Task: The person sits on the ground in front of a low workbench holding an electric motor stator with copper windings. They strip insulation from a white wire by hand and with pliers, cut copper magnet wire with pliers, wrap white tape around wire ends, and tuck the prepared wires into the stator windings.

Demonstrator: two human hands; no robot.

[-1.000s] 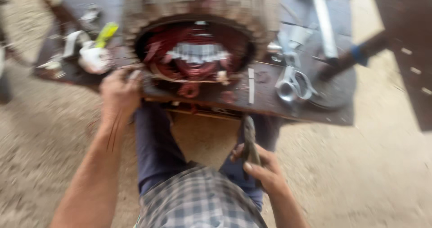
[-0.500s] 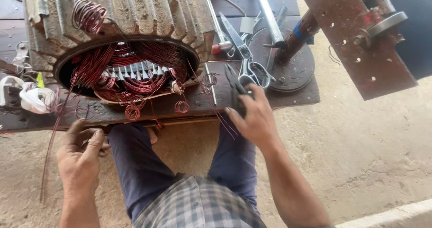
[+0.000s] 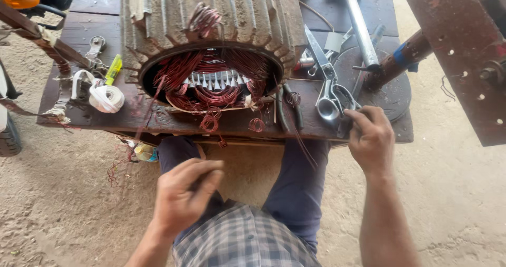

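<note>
r. hand (image 3: 371, 138) at 3 o'clock of stator (image 3: 211, 51), fingers curled touching scissors (image 3: 329, 96), not gripping. l. hand (image 3: 182, 198) at 6, fingers together, empty. scissors judged stiff, light; take by loops.

Ribbed cast-metal motor housing (image 3: 211, 19) – dull, rough w/ glossy copper windings (image 3: 211, 82) – shiny steel scissors (image 3: 329, 96), worn matt wood bench (image 3: 95, 117).

i see reddish copper windings (image 3: 211, 82) inside a grey ribbed motor (image 3: 211, 19), silver scissors (image 3: 329, 96), a white tape roll (image 3: 107, 98), a yellow-green marker (image 3: 113, 69), a dark brown table (image 3: 95, 30), navy trousers (image 3: 300, 193) and a blue-grey checked shirt (image 3: 242, 240).
</note>
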